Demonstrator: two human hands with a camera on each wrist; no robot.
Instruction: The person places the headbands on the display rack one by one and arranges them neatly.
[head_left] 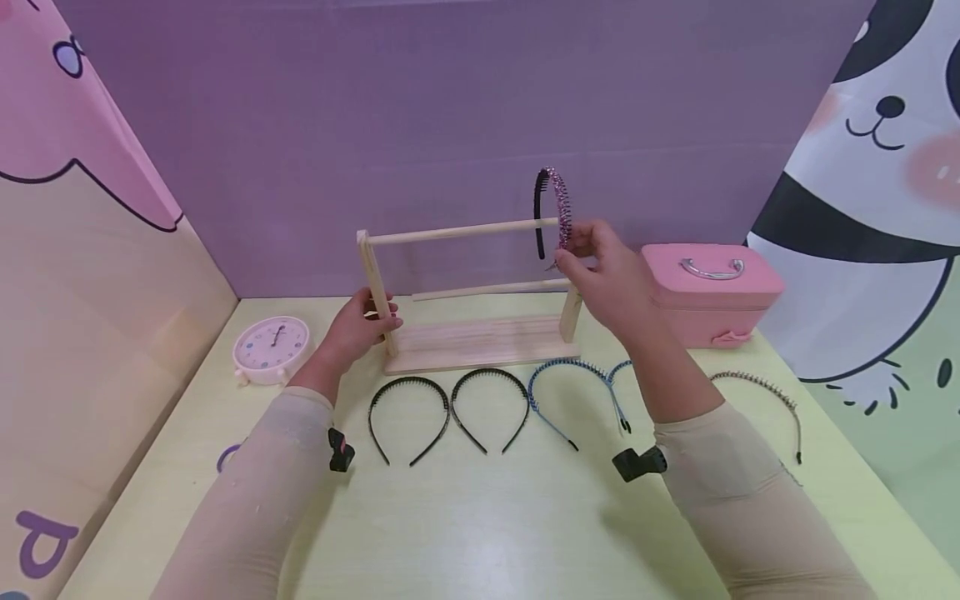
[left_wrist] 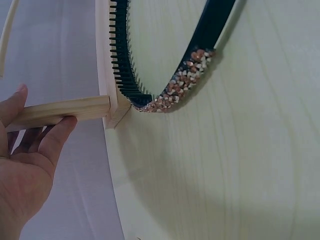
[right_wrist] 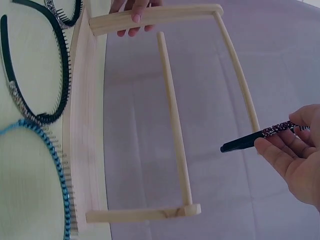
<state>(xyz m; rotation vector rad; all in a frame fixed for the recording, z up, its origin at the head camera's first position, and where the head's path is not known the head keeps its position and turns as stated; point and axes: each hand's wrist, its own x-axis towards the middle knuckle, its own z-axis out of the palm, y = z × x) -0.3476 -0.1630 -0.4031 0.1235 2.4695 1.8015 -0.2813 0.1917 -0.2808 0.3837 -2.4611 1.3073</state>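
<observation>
A wooden rack [head_left: 480, 358] stands on the table with an upper rod [head_left: 457, 232] and a lower rod [head_left: 487, 291], each fixed to one post. My left hand [head_left: 358, 327] holds the left post [left_wrist: 85, 108], thumb on one side and fingers on the other. At the free right end of the upper rod, my right hand [head_left: 611, 275] pinches a black toothed headband [head_left: 564, 204] covered in pinkish stones. The headband is upright, and the rod's end overlaps its opening in the head view. Part of its near arm is hidden by my fingers.
In front of the rack lie two black headbands [head_left: 408, 381] [head_left: 490, 372] and a blue headband [head_left: 534, 387], with another blue one partly behind my right arm. A stone-trimmed headband [head_left: 780, 395] lies far right. A pink clock [head_left: 272, 343] stands left, a pink case [head_left: 712, 296] right.
</observation>
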